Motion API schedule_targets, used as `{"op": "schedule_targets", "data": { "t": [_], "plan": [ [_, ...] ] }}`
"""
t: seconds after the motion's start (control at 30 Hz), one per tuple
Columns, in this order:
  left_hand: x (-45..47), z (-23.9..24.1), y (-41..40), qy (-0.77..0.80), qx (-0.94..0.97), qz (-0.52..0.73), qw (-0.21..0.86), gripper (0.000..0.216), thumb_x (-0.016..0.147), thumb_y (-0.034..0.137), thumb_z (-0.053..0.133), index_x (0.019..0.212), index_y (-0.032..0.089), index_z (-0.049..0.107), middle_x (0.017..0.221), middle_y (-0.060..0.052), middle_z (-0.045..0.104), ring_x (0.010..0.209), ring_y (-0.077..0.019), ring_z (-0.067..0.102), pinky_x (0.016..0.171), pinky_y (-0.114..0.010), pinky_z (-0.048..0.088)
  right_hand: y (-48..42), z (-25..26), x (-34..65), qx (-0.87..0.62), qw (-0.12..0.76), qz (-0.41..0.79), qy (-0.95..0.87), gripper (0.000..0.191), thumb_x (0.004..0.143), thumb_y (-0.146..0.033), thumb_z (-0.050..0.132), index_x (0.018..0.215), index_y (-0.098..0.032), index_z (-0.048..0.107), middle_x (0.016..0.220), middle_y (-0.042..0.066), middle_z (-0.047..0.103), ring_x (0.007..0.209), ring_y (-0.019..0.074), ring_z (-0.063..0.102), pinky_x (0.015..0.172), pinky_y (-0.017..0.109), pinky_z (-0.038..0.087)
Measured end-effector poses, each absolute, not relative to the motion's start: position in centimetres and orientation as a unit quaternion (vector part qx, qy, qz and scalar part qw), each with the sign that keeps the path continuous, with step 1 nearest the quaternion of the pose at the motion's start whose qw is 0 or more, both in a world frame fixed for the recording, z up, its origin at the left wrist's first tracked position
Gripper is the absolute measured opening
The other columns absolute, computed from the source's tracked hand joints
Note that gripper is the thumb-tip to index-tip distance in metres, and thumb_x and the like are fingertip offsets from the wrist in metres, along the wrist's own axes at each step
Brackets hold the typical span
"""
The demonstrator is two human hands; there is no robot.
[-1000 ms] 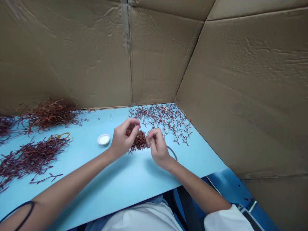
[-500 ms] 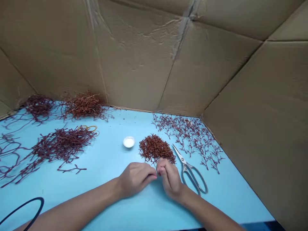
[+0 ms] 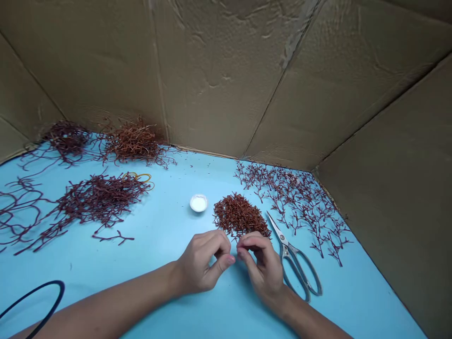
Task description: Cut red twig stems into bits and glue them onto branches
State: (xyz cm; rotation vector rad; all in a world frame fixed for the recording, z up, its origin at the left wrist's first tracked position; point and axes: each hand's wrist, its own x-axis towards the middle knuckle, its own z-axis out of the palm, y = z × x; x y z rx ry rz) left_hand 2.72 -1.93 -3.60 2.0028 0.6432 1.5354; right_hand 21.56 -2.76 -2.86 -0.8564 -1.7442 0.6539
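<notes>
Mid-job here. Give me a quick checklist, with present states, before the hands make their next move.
1. Hands apart: ok; a narrow gap separates the left hand and right hand.
2. Piece between the fingertips: cannot tell; none shows clearly.
3. Scissors clear of the right forearm: cannot tell; their handles lie very close to it.
4. White dish upright: ok, beyond the left hand.
5. Pile of short pieces apart from the branched sprigs: ok, bare blue surface shows between.
</notes>
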Motion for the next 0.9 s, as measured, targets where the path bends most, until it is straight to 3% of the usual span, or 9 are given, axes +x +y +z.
{"op": "schedule_targets", "data": {
  "t": [0.07,0.13,0.2,0.27,0.37,0.6,0.73,0.9],
  "plan": [
    [2.7,-3.4,-1.9,0.234,0.745,0.560,0.279,0.026,0.112,0.035,0.044,0.090,0.022,0.052,0.074,-0.005,0.063,0.064,-0.0163,0.057,0.059,-0.028,0.046,-3.0,-2.9,21.7,-0.358,0.509,0.283,-0.729,0.013,0.105,-0.021,0.058,0.108,-0.030,0.067,0.076,-0.002,0.066,0.053,0.0129,0.060,0.046,0.023,0.048],
    [2.6,-3.5,-1.9,0.230,0.765,0.545,0.255,0.036,0.114,0.037,0.037,0.083,0.022,0.049,0.066,-0.002,0.057,0.058,-0.0147,0.051,0.055,-0.027,0.041,-3.2,-2.8,22.0,-0.362,0.490,0.284,-0.741,0.014,0.107,-0.022,0.055,0.110,-0.029,0.067,0.065,-0.005,0.061,0.043,0.0110,0.052,0.040,0.022,0.040],
    [2.6,-3.9,-1.8,0.220,0.792,0.528,0.214,0.049,0.115,0.042,0.033,0.071,0.023,0.042,0.057,0.002,0.046,0.050,-0.0133,0.042,0.051,-0.029,0.033,-3.4,-2.6,22.2,-0.355,0.473,0.274,-0.758,0.015,0.109,-0.028,0.053,0.109,-0.028,0.068,0.056,-0.008,0.054,0.039,0.0108,0.048,0.039,0.022,0.036],
    [2.8,-4.3,-1.9,0.207,0.818,0.508,0.175,0.056,0.115,0.047,0.032,0.064,0.023,0.038,0.052,0.004,0.040,0.047,-0.0126,0.037,0.049,-0.030,0.028,-3.4,-2.1,22.3,-0.335,0.461,0.255,-0.781,0.028,0.112,-0.037,0.046,0.102,-0.025,0.069,0.054,-0.007,0.052,0.038,0.0104,0.046,0.041,0.024,0.035],
    [3.2,-4.6,-2.1,0.199,0.837,0.493,0.133,0.056,0.114,0.041,0.034,0.063,0.023,0.043,0.051,0.004,0.040,0.046,-0.0129,0.036,0.047,-0.030,0.029,-3.2,-1.5,22.2,-0.302,0.458,0.213,-0.808,0.044,0.114,-0.040,0.036,0.089,-0.022,0.067,0.058,-0.003,0.056,0.044,0.0112,0.048,0.046,0.026,0.037],
    [3.4,-3.9,-2.3,0.200,0.821,0.523,0.116,0.029,0.105,0.031,0.048,0.081,0.019,0.059,0.062,0.002,0.057,0.054,-0.0128,0.052,0.056,-0.029,0.045,-2.5,-1.7,21.8,-0.289,0.451,0.152,-0.831,0.015,0.101,-0.011,0.054,0.099,-0.020,0.066,0.071,0.000,0.064,0.060,0.0132,0.060,0.054,0.024,0.048],
    [3.4,-4.0,-2.6,0.191,0.844,0.500,0.019,0.025,0.101,0.025,0.051,0.079,0.019,0.060,0.067,0.003,0.062,0.048,-0.0101,0.048,0.046,-0.028,0.039,-2.1,-2.6,22.0,-0.318,0.482,0.123,-0.807,0.028,0.091,0.000,0.061,0.110,-0.020,0.067,0.088,0.004,0.069,0.078,0.0167,0.067,0.066,0.028,0.058],
    [3.5,-4.2,-2.8,0.148,0.851,0.498,-0.078,0.031,0.101,0.024,0.057,0.070,0.021,0.060,0.062,0.005,0.059,0.049,-0.0095,0.052,0.044,-0.026,0.038,-1.8,-3.4,22.0,-0.327,0.477,0.077,-0.812,0.034,0.086,0.005,0.066,0.108,-0.021,0.070,0.098,0.005,0.071,0.087,0.0191,0.070,0.072,0.033,0.059]
  ]
}}
